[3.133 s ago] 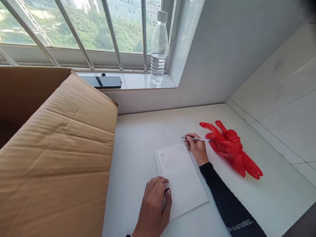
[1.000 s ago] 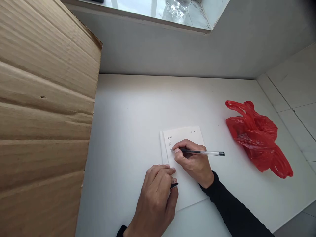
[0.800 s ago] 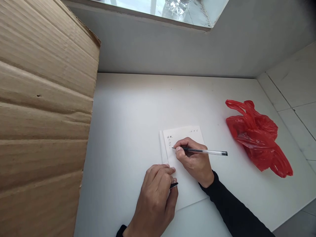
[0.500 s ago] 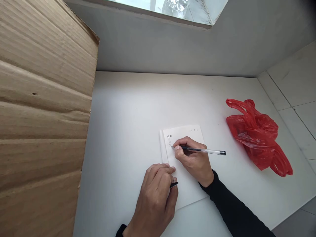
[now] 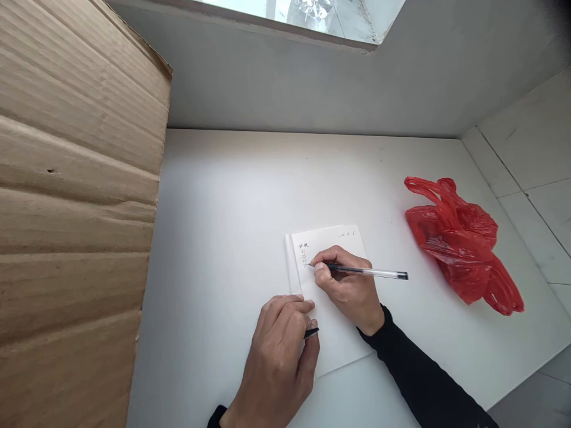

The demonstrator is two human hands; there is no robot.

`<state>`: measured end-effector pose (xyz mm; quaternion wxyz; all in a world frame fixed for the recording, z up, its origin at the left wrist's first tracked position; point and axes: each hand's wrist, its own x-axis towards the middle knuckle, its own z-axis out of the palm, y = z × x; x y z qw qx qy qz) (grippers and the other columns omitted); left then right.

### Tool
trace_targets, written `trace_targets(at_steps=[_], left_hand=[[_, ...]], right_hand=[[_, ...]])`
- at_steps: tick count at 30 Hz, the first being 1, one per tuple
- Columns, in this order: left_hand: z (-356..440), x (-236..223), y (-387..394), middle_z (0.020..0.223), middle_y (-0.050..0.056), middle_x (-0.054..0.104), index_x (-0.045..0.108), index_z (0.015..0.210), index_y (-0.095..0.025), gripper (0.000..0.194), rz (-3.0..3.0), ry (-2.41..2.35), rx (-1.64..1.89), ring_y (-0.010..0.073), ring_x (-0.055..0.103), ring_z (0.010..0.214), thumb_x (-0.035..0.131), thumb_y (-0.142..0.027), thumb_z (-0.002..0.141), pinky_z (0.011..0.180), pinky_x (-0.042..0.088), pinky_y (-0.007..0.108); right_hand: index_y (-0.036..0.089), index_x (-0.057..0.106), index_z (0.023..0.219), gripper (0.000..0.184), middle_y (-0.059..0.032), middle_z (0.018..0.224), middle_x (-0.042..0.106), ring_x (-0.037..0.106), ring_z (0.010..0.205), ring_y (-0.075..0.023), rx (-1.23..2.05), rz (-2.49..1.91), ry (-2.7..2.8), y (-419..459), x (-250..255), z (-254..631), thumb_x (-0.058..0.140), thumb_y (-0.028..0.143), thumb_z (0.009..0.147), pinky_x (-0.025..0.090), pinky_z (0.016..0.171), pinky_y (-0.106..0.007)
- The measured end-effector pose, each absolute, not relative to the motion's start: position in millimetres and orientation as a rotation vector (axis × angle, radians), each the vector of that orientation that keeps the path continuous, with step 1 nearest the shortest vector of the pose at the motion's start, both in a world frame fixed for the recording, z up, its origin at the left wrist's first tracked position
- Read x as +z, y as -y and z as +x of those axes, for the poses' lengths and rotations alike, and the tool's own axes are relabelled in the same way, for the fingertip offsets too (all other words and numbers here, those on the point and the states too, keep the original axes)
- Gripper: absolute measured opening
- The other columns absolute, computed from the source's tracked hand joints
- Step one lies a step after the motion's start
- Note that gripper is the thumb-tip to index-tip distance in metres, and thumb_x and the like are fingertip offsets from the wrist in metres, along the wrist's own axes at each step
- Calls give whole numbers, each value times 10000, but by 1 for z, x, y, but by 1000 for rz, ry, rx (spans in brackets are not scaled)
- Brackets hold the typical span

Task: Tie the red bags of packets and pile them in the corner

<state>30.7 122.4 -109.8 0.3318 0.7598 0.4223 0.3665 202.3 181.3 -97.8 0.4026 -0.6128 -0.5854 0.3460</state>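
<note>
A white notebook (image 5: 339,348) lies on the white table, its left side folded back. Near its upper left is a short column of handwritten numbers under two characters, with a few small marks at the upper right. My right hand (image 5: 350,285) grips a clear-barrelled black gel pen (image 5: 386,273), its tip on the page at the bottom of the column. Over the lower left edge of the notebook rests my left hand (image 5: 279,351), fingers against the paper. Between its thumb and fingers is a black pen cap (image 5: 311,333), partly hidden.
A large cardboard sheet or box side (image 5: 80,220) stands along the left. On the right of the white table (image 5: 223,196) lies a crumpled red plastic bag (image 5: 464,244). A grey wall (image 5: 276,83) runs behind, with a clear plastic item (image 5: 311,13) visible through an opening above.
The pen has added a stroke to the lowest number in the column. My left hand stays on the notebook, and the whole view has shifted slightly.
</note>
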Motion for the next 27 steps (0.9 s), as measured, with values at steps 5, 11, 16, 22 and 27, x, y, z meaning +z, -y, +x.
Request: trace_targets(at_steps=[5,11,16,22,27], left_hand=[[26,-101,-125,1146,118,608,490,1043,-198,153,1885,-1048,880,263,500,1177,383,-105,986,948,488,453],[24,-99,-126,1083,66,584,500,1142,-212,239,1807,-1076,922,199,510,1101,324,-82,1044,931,483,369],[28,-103,-127,1066,49,594,511,1138,-200,183,1847,-1098,933,186,512,1069,409,-76,1051,914,469,342],[30,-107,-128,1093,51,621,524,1236,-198,263,1916,-1054,974,195,521,1064,443,-50,1034,914,463,358],[27,-111,-123,1001,64,627,560,1192,-197,197,1900,-1034,1062,221,537,1009,427,-140,1059,886,460,396]], right_hand=[[245,678,954,139,6,785,689,576,573,-140,985,-1458,1297,-179,-106,207,541,230,932,457,523,-269],[243,630,916,50,7,762,680,637,626,-163,991,-1382,1237,-163,-88,212,604,251,957,460,512,-265],[232,637,811,188,25,720,644,622,593,-133,1146,-1344,1325,-147,-64,209,619,290,989,431,488,-242],[228,638,807,219,30,724,632,607,639,-128,1180,-1439,1422,-150,-56,199,595,312,1005,454,570,-240],[212,686,934,270,-1,745,640,602,669,-153,1440,-1486,1471,-146,-55,203,596,456,1009,467,621,-269]])
